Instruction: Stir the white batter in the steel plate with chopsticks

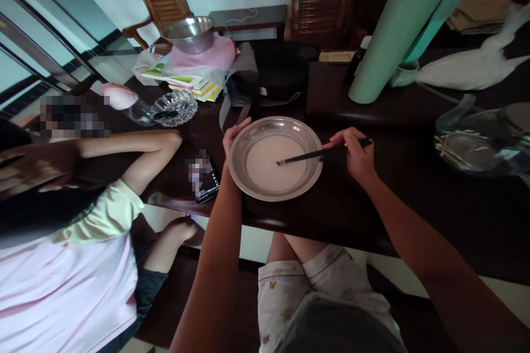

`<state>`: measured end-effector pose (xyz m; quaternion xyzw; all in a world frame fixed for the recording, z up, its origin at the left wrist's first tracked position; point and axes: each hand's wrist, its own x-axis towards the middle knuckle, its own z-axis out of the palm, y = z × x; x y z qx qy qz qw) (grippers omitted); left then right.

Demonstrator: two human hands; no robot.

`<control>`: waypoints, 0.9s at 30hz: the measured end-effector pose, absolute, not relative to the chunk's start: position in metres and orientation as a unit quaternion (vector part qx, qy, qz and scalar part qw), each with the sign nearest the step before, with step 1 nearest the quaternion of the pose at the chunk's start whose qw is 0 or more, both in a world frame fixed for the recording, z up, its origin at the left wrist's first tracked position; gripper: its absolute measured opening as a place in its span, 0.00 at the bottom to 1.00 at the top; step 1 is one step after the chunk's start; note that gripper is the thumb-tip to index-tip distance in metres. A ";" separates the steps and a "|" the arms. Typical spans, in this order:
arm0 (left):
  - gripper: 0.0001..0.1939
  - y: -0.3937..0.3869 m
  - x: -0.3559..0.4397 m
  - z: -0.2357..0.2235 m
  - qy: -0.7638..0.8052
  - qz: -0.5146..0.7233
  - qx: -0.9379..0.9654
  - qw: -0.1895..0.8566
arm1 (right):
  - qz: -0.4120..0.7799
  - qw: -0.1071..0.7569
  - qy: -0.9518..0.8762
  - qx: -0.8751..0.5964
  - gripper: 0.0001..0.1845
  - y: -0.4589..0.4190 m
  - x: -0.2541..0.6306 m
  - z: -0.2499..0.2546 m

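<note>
A round, shallow metal bowl (276,197) holds a smooth, whitish liquid (269,168) at the table's front edge. My left hand (233,137) grips the bowl's left rim, with some of its fingers hidden behind and under it. In my right hand (356,155), closed fingers hold black chopsticks (317,153) slanting down to the left. Their tips rest in the liquid near the bowl's middle; I cannot tell how deep they reach. My right hand is just off the bowl's right rim.
A person (95,265) sits at my left, an arm on the table. Near the bowl lie a phone (207,182), a glass dish (176,108) and a grey-black bag (277,74). Another metal bowl (190,36) tops stacked books. At right stand a green thermos (397,33) and a glass teapot (476,143).
</note>
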<state>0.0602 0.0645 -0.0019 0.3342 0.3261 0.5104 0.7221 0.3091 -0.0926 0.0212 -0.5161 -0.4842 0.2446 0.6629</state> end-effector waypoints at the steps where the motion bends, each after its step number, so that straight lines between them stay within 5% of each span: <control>1: 0.21 0.065 0.060 -0.002 0.328 0.511 0.336 0.720 | 0.252 0.660 -0.487 -0.514 0.21 -0.093 0.309 0.022; 27: 0.19 0.064 0.059 -0.002 0.332 0.517 0.345 0.710 | 0.254 0.598 -0.563 -0.510 0.20 -0.096 0.308 0.021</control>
